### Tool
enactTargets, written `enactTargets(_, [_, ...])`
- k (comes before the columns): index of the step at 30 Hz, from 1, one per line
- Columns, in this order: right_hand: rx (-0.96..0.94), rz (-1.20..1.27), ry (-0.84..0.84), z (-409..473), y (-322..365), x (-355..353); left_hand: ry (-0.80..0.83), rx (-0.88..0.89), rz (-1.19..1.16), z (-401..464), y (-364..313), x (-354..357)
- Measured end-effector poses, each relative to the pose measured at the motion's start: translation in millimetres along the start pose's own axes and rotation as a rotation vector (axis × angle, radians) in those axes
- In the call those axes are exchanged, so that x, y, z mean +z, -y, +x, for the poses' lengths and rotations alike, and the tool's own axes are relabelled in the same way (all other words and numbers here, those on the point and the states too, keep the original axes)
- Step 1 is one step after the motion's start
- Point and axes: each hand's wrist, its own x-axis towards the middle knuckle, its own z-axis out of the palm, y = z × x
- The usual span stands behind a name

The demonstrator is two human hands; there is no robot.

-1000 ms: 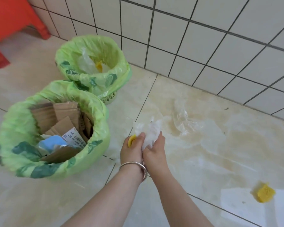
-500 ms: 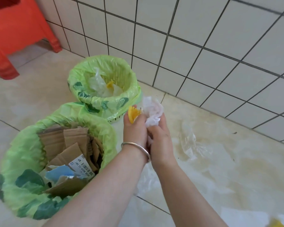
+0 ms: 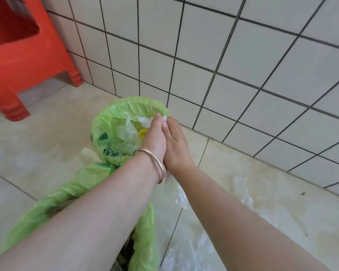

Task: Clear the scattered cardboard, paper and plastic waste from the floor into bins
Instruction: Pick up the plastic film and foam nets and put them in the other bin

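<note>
My left hand [image 3: 155, 135] and my right hand [image 3: 174, 145] are pressed together over the right rim of the far bin [image 3: 108, 122], lined with a green bag. Both hold a crumpled wad of clear plastic [image 3: 145, 121], which shows white at the fingertips and trails below the wrists. Inside that bin lie clear plastic and a yellow scrap [image 3: 142, 133]. The near bin [image 3: 143, 241], also green-lined, sits under my left forearm, mostly hidden.
Clear plastic sheets [image 3: 247, 200] lie on the beige floor tiles to the right. A white-tiled wall [image 3: 243, 65] stands right behind the bins. A red plastic stool [image 3: 18, 55] is at the upper left.
Both hands moved forward and left with the plastic wad, from above the floor to over the far bin. The view shifted so the near bin is now mostly covered by my arm.
</note>
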Motion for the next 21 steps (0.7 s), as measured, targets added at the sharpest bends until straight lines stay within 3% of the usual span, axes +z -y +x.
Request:
enactTargets(6, [-0.085, -0.12, 0.031, 32, -6, 23, -0.151, 0.064, 0.271, 56, -24, -26])
enactTargets(9, [-0.204, -0.322, -0.012, 53, -12, 29, -0.223, 0.109, 0.35, 84, -33, -33])
enactTargets(13, [-0.268, -0.647, -0.009, 70, -20, 30, -0.192, 0.353, 0.233, 106, -37, -36])
enactTargets(17, [-0.117, -0.993, 0.253, 71, -37, 24, -0.142, 0.307, 0.77, 116, -14, -52])
enactTargets(21, [-0.09, -1.349, 0.485, 69, -45, 16, 0.047, -0.04, 1.489, 116, -4, -61])
